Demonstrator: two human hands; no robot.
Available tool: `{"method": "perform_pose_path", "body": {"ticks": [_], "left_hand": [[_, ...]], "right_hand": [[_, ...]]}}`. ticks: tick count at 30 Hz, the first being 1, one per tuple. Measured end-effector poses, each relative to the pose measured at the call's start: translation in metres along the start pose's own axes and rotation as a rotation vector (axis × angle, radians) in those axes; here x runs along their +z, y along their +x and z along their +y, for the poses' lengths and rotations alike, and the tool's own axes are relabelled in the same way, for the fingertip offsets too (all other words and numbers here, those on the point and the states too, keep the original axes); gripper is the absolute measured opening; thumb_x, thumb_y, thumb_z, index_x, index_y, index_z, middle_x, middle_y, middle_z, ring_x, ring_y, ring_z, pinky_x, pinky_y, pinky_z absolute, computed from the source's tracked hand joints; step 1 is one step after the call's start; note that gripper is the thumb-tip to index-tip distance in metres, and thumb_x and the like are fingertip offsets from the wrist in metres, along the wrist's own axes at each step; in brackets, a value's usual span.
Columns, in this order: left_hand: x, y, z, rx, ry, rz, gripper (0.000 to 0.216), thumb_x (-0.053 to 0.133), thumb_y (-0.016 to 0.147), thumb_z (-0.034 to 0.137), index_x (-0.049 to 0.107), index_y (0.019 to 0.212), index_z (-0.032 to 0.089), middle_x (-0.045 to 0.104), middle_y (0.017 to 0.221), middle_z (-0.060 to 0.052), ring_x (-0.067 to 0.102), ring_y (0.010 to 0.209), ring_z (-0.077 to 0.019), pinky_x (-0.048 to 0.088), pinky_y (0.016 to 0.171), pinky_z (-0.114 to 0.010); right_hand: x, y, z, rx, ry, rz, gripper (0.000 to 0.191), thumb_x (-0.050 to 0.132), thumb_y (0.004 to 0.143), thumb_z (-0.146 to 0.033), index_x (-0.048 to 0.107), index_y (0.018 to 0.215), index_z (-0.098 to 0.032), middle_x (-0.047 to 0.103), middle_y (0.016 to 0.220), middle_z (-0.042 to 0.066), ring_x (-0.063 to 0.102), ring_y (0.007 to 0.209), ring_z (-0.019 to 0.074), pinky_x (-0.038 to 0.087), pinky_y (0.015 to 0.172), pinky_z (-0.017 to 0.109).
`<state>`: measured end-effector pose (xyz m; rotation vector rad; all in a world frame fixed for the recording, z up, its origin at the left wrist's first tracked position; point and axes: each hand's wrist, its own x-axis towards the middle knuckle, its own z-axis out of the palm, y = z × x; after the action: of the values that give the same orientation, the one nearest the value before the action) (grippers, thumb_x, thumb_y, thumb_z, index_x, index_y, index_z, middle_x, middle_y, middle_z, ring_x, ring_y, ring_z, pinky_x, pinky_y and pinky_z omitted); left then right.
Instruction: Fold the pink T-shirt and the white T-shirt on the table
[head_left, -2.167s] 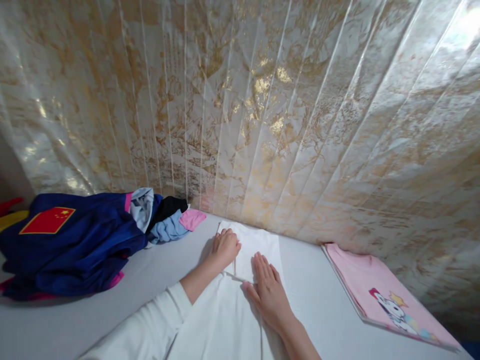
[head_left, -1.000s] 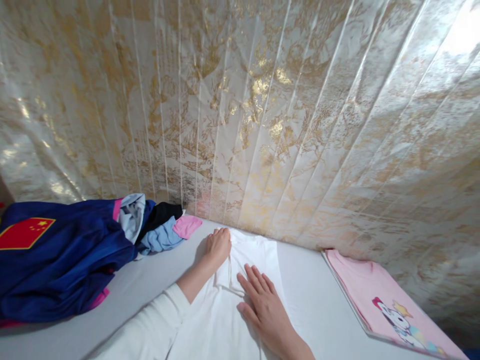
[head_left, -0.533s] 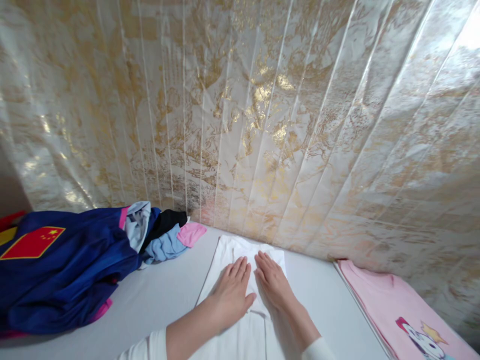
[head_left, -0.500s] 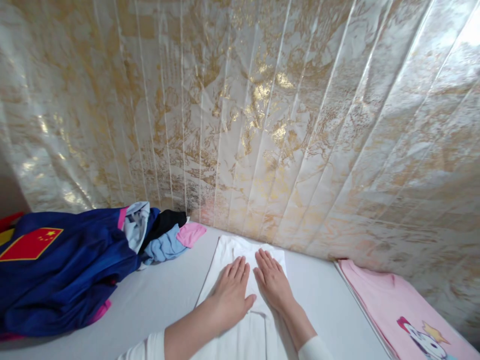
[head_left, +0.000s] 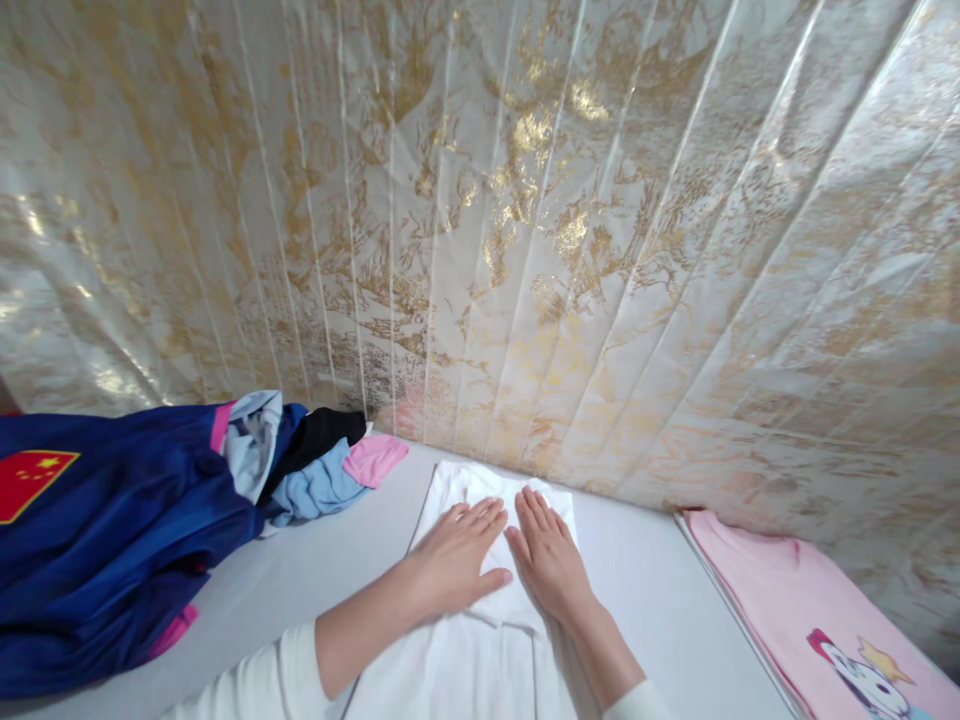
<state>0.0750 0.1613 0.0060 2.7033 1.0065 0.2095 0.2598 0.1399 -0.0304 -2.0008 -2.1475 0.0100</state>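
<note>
A white garment (head_left: pixel 480 660) lies folded into a long strip on the pale table surface, its far end near the patterned wall. My left hand (head_left: pixel 459 560) rests flat on its upper part, fingers stretched out and thumb spread to the right. Just to the right, my right hand (head_left: pixel 547 555) lies palm down on the same cloth, fingers extended toward the wall. The two hands are close together but apart. Neither grips the fabric. Part of the garment is hidden under the hands and forearms.
Left lies a heap of clothes: a dark blue garment (head_left: pixel 112 540) with a red patch, a black piece (head_left: pixel 322 440), a light blue cloth (head_left: pixel 319 485) and a pink cloth (head_left: pixel 375 460). A folded pink shirt (head_left: pixel 787 590) lies right. Behind stands a gold-patterned wall covering (head_left: pixel 480 250).
My left hand has turned, its fingers now pointing more to the right. My right hand stays almost in place on the cloth. The view has shifted slightly.
</note>
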Motion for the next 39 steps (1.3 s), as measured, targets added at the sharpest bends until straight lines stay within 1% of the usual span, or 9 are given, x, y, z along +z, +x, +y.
{"method": "perform_pose_path", "body": {"ticks": [5,14,20,25,28,31,34,37,39], "left_hand": [[0.003,0.012,-0.014,-0.188,0.091,0.059,0.079,0.05,0.086,0.059,0.035,0.145,0.009,0.027,0.153,-0.018,0.021,0.143,-0.0308,0.016,0.115,-0.046],[0.0,-0.001,-0.021,-0.198,0.109,0.039,0.077,0.046,0.089,0.057,0.032,0.147,0.009,0.02,0.155,-0.017,0.016,0.145,-0.0283,0.017,0.115,-0.046],[-0.008,-0.015,-0.032,-0.202,0.085,0.025,0.068,0.043,0.092,0.047,0.03,0.148,0.01,0.016,0.156,-0.015,0.014,0.145,-0.0238,0.017,0.115,-0.042],[-0.016,-0.012,-0.024,-0.229,0.061,0.001,0.073,0.048,0.079,0.019,0.028,0.148,0.012,0.016,0.157,-0.012,0.011,0.146,-0.0226,0.016,0.116,-0.04],[-0.021,-0.011,-0.02,-0.245,0.043,0.005,0.071,0.046,0.073,0.008,0.037,0.143,0.015,0.031,0.154,-0.011,0.023,0.143,-0.0226,0.021,0.114,-0.04],[-0.026,-0.011,-0.019,-0.291,0.036,0.055,0.055,0.044,0.074,0.003,0.052,0.126,0.017,0.05,0.136,-0.01,0.043,0.128,-0.0239,0.033,0.105,-0.038],[-0.028,-0.011,-0.021,-0.302,0.026,0.089,0.044,0.043,0.076,0.002,0.057,0.113,0.019,0.055,0.123,-0.009,0.049,0.118,-0.0227,0.039,0.097,-0.035],[-0.026,-0.011,-0.025,-0.297,0.012,0.103,0.036,0.044,0.078,0.002,0.057,0.106,0.02,0.056,0.119,-0.007,0.049,0.114,-0.0216,0.04,0.094,-0.032],[-0.025,-0.01,-0.026,-0.298,0.008,0.104,0.033,0.044,0.078,0.002,0.057,0.102,0.021,0.056,0.117,-0.006,0.05,0.112,-0.0217,0.04,0.092,-0.032]], "right_hand": [[0.003,0.0,0.001,0.008,-0.01,0.014,0.058,0.03,0.099,-0.042,0.034,0.147,-0.009,0.026,0.155,0.01,0.02,0.144,0.0218,0.02,0.117,0.04],[0.0,0.001,0.001,0.015,0.01,-0.002,0.059,0.03,0.099,-0.042,0.033,0.147,-0.009,0.025,0.155,0.01,0.02,0.144,0.0225,0.02,0.117,0.042],[-0.002,0.0,0.006,-0.065,0.057,0.039,0.057,0.033,0.098,-0.04,0.035,0.146,-0.011,0.027,0.155,0.011,0.02,0.144,0.0224,0.022,0.116,0.043],[-0.008,-0.005,-0.005,-0.126,0.119,0.045,0.062,0.049,0.09,-0.036,0.037,0.146,-0.011,0.029,0.154,0.012,0.022,0.144,0.0254,0.022,0.117,0.044],[-0.008,-0.014,-0.028,-0.155,0.166,-0.003,0.069,0.056,0.086,-0.037,0.037,0.145,-0.009,0.029,0.154,0.013,0.023,0.143,0.0279,0.023,0.117,0.044],[-0.004,-0.026,-0.05,-0.213,0.221,-0.06,0.068,0.051,0.09,-0.044,0.035,0.147,-0.011,0.025,0.155,0.011,0.02,0.144,0.0272,0.022,0.118,0.043],[-0.004,-0.034,-0.059,-0.24,0.255,-0.114,0.076,0.053,0.088,-0.05,0.029,0.149,-0.011,0.018,0.157,0.01,0.014,0.145,0.0278,0.018,0.118,0.044],[-0.012,-0.034,-0.059,-0.23,0.278,-0.148,0.081,0.063,0.079,-0.038,0.031,0.148,-0.009,0.021,0.157,0.013,0.017,0.145,0.0302,0.021,0.117,0.046],[-0.02,-0.032,-0.058,-0.222,0.301,-0.125,0.069,0.062,0.071,-0.022,0.047,0.138,-0.011,0.037,0.151,0.014,0.032,0.139,0.031,0.029,0.112,0.045]]}}
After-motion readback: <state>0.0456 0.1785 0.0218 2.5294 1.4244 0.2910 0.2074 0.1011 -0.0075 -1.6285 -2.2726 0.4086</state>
